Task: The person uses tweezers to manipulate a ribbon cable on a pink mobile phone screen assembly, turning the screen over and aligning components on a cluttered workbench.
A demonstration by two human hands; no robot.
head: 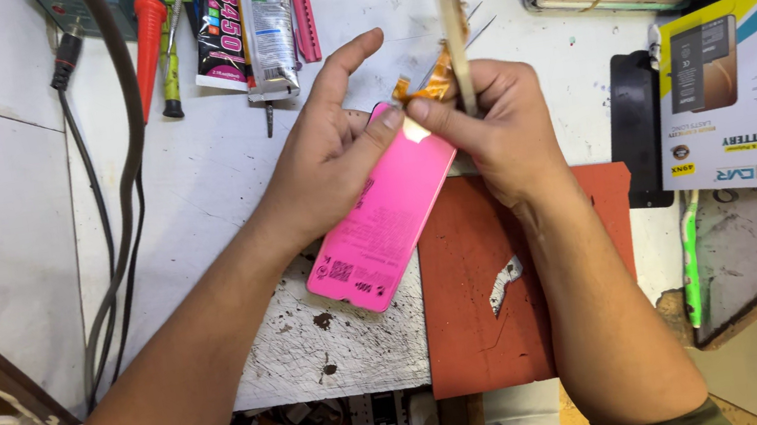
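The left hand (331,155) pinches the top edge of a pink phone battery (384,217), which tilts above the desk (222,155) and the red mat (479,297) at its front edge. The right hand (490,128) meets it there, its grip closed on a thin wooden stick (456,44) beside an orange flex strip (425,87). Glue tubes (249,28) lie toward the far edge, a battery box (737,93) at right. The battery's top is hidden by fingers.
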